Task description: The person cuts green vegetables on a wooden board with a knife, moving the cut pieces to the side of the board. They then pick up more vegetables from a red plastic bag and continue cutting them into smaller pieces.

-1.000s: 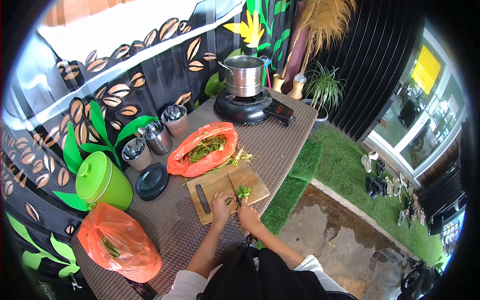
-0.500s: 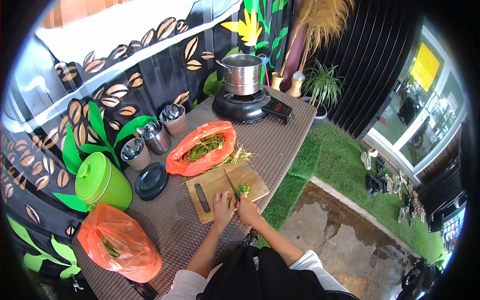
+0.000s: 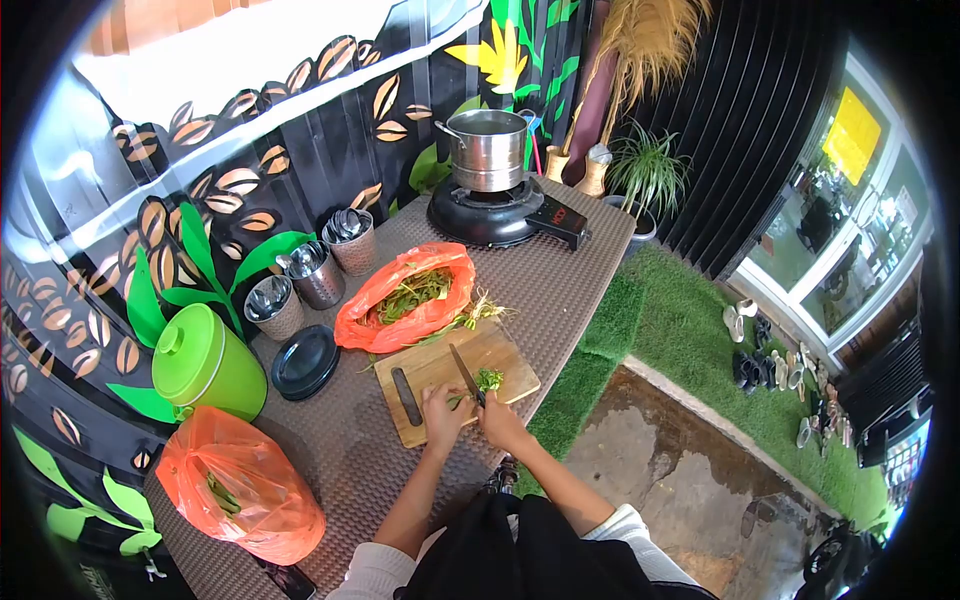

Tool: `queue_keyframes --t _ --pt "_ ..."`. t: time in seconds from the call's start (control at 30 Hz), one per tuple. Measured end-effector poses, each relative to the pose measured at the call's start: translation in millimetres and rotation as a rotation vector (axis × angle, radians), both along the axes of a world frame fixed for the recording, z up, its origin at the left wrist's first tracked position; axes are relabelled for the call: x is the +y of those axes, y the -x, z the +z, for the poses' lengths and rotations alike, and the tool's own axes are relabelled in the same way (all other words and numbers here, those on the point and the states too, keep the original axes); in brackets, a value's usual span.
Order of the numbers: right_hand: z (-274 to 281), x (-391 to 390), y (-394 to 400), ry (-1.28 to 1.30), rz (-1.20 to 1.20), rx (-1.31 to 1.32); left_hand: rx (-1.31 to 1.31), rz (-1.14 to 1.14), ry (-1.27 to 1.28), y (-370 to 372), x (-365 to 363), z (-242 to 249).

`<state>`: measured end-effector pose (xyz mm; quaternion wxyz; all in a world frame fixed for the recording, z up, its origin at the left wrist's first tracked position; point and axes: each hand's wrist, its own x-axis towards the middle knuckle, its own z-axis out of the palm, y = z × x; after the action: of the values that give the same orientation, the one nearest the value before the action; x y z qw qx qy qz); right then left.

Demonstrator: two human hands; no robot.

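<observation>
On the wooden cutting board, my right hand is wrapped round the dark handle of a knife. Its blade points away from me, toward the board's far edge. My left hand is closed at the board's near side, pinching green stems to the left of the knife. A small heap of chopped green herbs lies just right of the blade. Beyond the board, an orange plastic bag gapes with leafy greens inside; some rooty stalks stick out beside it.
At the back, a steel pot stands on a black gas stove. Cutlery cups, black plates, a green lidded bucket and another orange bag line the left. The table's edge runs along the right.
My left hand has shifted slightly left, away from the knife, and the stems in it show more clearly. The knife and my right hand stay nearly in place.
</observation>
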<state>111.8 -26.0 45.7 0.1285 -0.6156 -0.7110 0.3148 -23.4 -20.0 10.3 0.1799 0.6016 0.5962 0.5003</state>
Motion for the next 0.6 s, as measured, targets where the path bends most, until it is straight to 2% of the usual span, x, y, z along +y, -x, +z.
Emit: queue_keyframes --t 0.1,0.17,0.33,0.47,0.53,0.6 --pt "4 -20 7 -0.023 -0.056 -0.085 -0.016 -0.02 0.025 2 2 0" --pt "6 -24 15 0.063 -0.074 -0.179 -0.046 -0.054 0.031 2 3 -5" --pt "-3 1 6 0.014 0.006 -0.04 0.103 -0.041 -0.076 -1 -4 -3" --pt "6 -17 7 -0.012 -0.003 -0.065 0.097 -0.057 -0.089 -2 -6 4" --pt "4 -25 15 0.051 -0.074 -0.142 -0.053 -0.053 -0.046 -1 -5 0" --pt "2 -14 14 0.059 -0.066 -0.125 -0.079 -0.047 -0.006 2 -1 -3"
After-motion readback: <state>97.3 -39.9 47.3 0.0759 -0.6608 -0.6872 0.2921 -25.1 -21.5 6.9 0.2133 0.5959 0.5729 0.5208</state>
